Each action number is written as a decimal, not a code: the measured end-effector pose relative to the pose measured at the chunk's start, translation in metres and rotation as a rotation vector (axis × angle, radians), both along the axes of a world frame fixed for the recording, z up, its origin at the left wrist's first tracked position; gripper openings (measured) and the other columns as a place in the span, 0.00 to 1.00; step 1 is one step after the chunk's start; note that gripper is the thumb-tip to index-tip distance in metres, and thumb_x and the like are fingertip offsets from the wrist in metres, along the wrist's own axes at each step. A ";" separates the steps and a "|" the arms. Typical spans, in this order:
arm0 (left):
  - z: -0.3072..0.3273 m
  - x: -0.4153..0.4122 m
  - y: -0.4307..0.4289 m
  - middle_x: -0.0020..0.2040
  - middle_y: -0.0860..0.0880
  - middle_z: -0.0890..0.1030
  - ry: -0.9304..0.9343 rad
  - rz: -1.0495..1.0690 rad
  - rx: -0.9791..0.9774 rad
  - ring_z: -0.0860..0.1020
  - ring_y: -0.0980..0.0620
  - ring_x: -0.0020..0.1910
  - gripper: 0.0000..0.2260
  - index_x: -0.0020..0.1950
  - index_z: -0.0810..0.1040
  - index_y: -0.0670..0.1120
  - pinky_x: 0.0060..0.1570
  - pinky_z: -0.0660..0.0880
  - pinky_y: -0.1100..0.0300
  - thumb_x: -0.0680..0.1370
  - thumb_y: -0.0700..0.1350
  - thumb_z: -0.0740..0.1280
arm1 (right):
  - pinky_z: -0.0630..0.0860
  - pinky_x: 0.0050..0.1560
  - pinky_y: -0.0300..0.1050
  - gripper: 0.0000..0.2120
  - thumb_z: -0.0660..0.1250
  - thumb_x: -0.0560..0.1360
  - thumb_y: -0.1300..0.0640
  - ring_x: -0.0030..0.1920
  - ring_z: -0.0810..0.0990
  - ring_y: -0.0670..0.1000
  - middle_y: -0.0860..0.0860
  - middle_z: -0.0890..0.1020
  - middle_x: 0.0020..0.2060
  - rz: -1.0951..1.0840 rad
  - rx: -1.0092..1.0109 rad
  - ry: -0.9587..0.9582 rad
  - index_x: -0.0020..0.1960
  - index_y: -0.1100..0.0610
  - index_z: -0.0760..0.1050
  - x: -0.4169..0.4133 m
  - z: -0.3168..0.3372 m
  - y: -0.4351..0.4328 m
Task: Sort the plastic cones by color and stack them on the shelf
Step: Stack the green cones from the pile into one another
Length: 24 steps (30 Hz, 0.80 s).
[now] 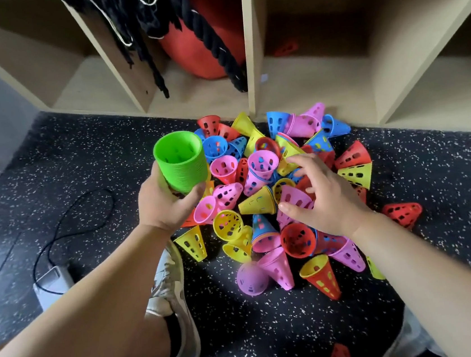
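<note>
A pile of perforated plastic cones [265, 192] in pink, yellow, red and blue lies on the dark speckled floor in front of a wooden shelf [251, 59]. My left hand [164, 204] grips a nested stack of green cones [182, 162], its wide mouth facing up. My right hand [321, 195] hovers over the middle of the pile with fingers spread, touching or just above a pink cone [291, 198]. Whether it holds anything is not visible. A single red cone [403, 215] lies apart to the right.
The shelf has open cubbies; one holds a red ball [199, 47] and black ropes [149, 26], another a red cone [287, 47] deep inside. My shoe [171, 297] is planted left of the pile. A black cable [67, 229] and grey box [52, 284] lie at left.
</note>
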<state>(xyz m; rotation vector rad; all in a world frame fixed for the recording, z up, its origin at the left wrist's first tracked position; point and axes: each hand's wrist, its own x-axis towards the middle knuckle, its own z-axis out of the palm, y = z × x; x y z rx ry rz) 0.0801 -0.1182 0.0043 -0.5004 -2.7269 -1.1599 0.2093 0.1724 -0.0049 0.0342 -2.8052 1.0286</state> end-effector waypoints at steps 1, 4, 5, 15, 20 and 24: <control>0.000 -0.001 0.003 0.44 0.50 0.80 0.013 -0.016 -0.008 0.80 0.47 0.42 0.34 0.59 0.75 0.43 0.42 0.77 0.53 0.66 0.68 0.66 | 0.82 0.51 0.56 0.40 0.66 0.69 0.32 0.64 0.76 0.48 0.43 0.66 0.69 0.011 -0.007 0.001 0.74 0.50 0.61 0.001 -0.001 0.001; -0.001 -0.006 0.011 0.44 0.49 0.81 0.050 -0.071 -0.043 0.79 0.47 0.41 0.34 0.59 0.74 0.42 0.42 0.78 0.52 0.66 0.69 0.66 | 0.82 0.49 0.56 0.39 0.67 0.69 0.33 0.63 0.76 0.48 0.43 0.66 0.68 0.008 -0.026 0.018 0.73 0.50 0.61 0.002 -0.003 0.005; -0.001 -0.009 0.012 0.44 0.49 0.80 0.052 -0.078 -0.046 0.79 0.48 0.41 0.34 0.59 0.74 0.42 0.41 0.78 0.53 0.66 0.68 0.66 | 0.82 0.48 0.56 0.39 0.68 0.69 0.33 0.62 0.77 0.48 0.43 0.66 0.68 0.005 -0.025 0.014 0.73 0.50 0.61 0.002 -0.004 0.006; -0.004 -0.039 0.007 0.40 0.58 0.75 0.041 0.043 0.078 0.74 0.65 0.38 0.27 0.55 0.73 0.46 0.40 0.67 0.79 0.67 0.64 0.67 | 0.82 0.40 0.54 0.36 0.70 0.69 0.39 0.54 0.78 0.48 0.47 0.68 0.64 -0.030 -0.063 0.037 0.70 0.53 0.63 -0.003 -0.030 0.011; -0.016 -0.050 0.011 0.40 0.59 0.76 0.028 0.028 0.077 0.74 0.61 0.41 0.27 0.55 0.75 0.46 0.41 0.66 0.81 0.67 0.65 0.67 | 0.83 0.40 0.52 0.32 0.69 0.71 0.43 0.53 0.79 0.48 0.48 0.69 0.63 -0.085 -0.084 0.069 0.69 0.55 0.65 -0.014 -0.039 0.017; -0.029 -0.058 0.017 0.41 0.59 0.76 0.009 0.003 0.059 0.74 0.63 0.43 0.29 0.55 0.77 0.42 0.44 0.66 0.80 0.68 0.65 0.68 | 0.82 0.40 0.50 0.26 0.69 0.75 0.52 0.52 0.80 0.49 0.50 0.72 0.66 -0.264 -0.005 0.032 0.70 0.55 0.67 -0.037 -0.046 0.023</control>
